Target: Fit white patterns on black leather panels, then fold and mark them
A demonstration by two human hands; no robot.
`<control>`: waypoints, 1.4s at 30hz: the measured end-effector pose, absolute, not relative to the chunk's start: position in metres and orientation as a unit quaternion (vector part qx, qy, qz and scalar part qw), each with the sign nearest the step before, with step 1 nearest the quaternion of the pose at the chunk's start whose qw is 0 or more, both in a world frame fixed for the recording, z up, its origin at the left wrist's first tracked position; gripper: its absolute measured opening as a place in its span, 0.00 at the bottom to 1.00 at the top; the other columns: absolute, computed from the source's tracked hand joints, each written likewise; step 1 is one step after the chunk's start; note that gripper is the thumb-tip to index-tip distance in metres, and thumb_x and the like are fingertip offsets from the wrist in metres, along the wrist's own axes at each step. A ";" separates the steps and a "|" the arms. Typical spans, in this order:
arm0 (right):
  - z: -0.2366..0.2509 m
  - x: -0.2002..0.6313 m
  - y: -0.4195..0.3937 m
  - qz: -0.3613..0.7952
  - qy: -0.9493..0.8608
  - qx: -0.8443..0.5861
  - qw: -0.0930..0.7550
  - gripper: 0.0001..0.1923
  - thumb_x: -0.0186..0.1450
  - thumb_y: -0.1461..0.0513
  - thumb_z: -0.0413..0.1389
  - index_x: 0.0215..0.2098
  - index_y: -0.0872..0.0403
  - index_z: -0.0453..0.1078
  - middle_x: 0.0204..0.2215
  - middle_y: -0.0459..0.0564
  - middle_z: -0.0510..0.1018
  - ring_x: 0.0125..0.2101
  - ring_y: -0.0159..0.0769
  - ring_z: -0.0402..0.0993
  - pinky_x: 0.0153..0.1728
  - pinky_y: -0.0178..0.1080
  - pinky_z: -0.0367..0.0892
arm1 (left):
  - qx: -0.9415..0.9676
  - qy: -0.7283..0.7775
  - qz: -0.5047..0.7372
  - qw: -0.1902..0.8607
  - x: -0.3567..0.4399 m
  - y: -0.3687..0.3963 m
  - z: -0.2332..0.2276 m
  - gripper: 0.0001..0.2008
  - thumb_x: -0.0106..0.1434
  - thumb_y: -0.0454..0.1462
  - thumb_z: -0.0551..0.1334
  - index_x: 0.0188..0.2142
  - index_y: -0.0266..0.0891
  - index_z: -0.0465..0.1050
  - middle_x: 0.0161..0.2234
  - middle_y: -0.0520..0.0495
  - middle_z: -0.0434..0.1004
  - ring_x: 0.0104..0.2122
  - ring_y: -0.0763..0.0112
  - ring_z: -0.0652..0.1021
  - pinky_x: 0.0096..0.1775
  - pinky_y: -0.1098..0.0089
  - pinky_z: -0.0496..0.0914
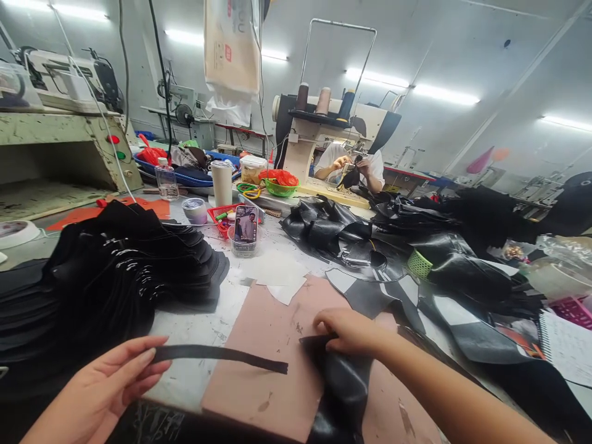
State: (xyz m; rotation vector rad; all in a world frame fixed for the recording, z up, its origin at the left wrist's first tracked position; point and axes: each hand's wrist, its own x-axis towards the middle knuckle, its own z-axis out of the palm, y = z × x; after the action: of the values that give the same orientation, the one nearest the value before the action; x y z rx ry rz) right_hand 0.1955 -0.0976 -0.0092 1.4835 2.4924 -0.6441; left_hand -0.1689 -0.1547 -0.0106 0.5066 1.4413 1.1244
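My left hand [118,379] pinches one end of a narrow black strip [217,353] between thumb and fingers. The strip's free end reaches right over a pinkish board [259,391] on the table. My right hand [345,333] rests with curled fingers on a glossy black leather piece [345,385], which lies partly on the board and hangs toward the near edge. The fingertips are partly hidden, but they grip the leather near its upper corner. A pale paper-like sheet [277,274] lies at the board's far edge.
A tall stack of black pieces [152,246] stands at left. Black leather pieces [328,222] heap behind and to the right. A phone [246,223] leans in a clear container, near a tumbler [222,182]. Beyond, a co-worker's hands [354,165] work at a sewing machine [300,148].
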 end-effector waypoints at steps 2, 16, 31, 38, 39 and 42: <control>-0.008 0.195 -0.100 -0.229 0.838 0.486 0.091 0.11 0.53 0.65 0.56 0.37 0.53 0.70 0.33 0.49 0.75 0.36 0.39 0.70 0.36 0.36 0.62 | 0.219 0.599 0.498 0.588 -0.156 -0.147 0.006 0.17 0.40 0.32 0.71 0.33 0.41 0.75 0.30 0.58 0.79 0.31 0.71 0.78 0.31 0.82 0.73; 0.055 0.175 -0.192 -0.374 0.801 0.465 0.052 0.08 0.56 0.66 0.55 0.33 0.48 0.71 0.31 0.45 0.78 0.30 0.34 0.73 0.27 0.31 0.59 | 0.299 0.462 0.381 0.743 -0.006 -0.146 0.009 0.12 0.41 0.33 0.70 0.27 0.34 0.74 0.24 0.50 0.77 0.24 0.73 0.77 0.27 0.77 0.70; 0.008 0.173 -0.236 -0.470 0.665 0.533 -0.229 0.07 0.61 0.60 0.51 0.31 0.53 0.70 0.27 0.44 0.74 0.29 0.30 0.68 0.30 0.31 0.61 | 0.326 0.453 0.246 0.793 0.013 -0.187 -0.027 0.13 0.43 0.38 0.69 0.30 0.35 0.75 0.23 0.49 0.78 0.24 0.73 0.75 0.31 0.74 0.68; -0.001 0.173 -0.243 -0.371 0.630 0.629 -0.264 0.09 0.60 0.60 0.52 0.24 0.54 0.67 0.21 0.43 0.72 0.24 0.29 0.66 0.28 0.32 0.58 | 0.313 0.459 0.208 0.805 0.015 -0.191 -0.021 0.12 0.45 0.37 0.68 0.32 0.36 0.76 0.29 0.47 0.79 0.29 0.71 0.76 0.33 0.73 0.68; 0.000 0.173 -0.244 -0.364 0.630 0.633 -0.265 0.09 0.60 0.60 0.52 0.23 0.54 0.66 0.20 0.43 0.71 0.24 0.29 0.66 0.28 0.32 0.58 | 0.313 0.460 0.206 0.805 0.015 -0.190 -0.020 0.12 0.45 0.37 0.68 0.32 0.36 0.77 0.30 0.47 0.79 0.29 0.71 0.76 0.33 0.73 0.69; 0.000 0.177 -0.246 -0.366 0.628 0.634 -0.264 0.10 0.60 0.61 0.51 0.21 0.54 0.65 0.19 0.42 0.70 0.23 0.29 0.66 0.26 0.31 0.57 | 0.323 0.461 0.199 0.803 0.016 -0.189 -0.018 0.12 0.45 0.36 0.67 0.32 0.36 0.77 0.33 0.46 0.79 0.31 0.70 0.76 0.34 0.72 0.70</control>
State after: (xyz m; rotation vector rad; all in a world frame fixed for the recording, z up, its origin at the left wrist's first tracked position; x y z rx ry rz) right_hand 0.1770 -0.2458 0.0001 2.4158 2.3939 -1.3946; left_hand 0.0157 -0.1886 -0.0184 0.6912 0.9870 0.4259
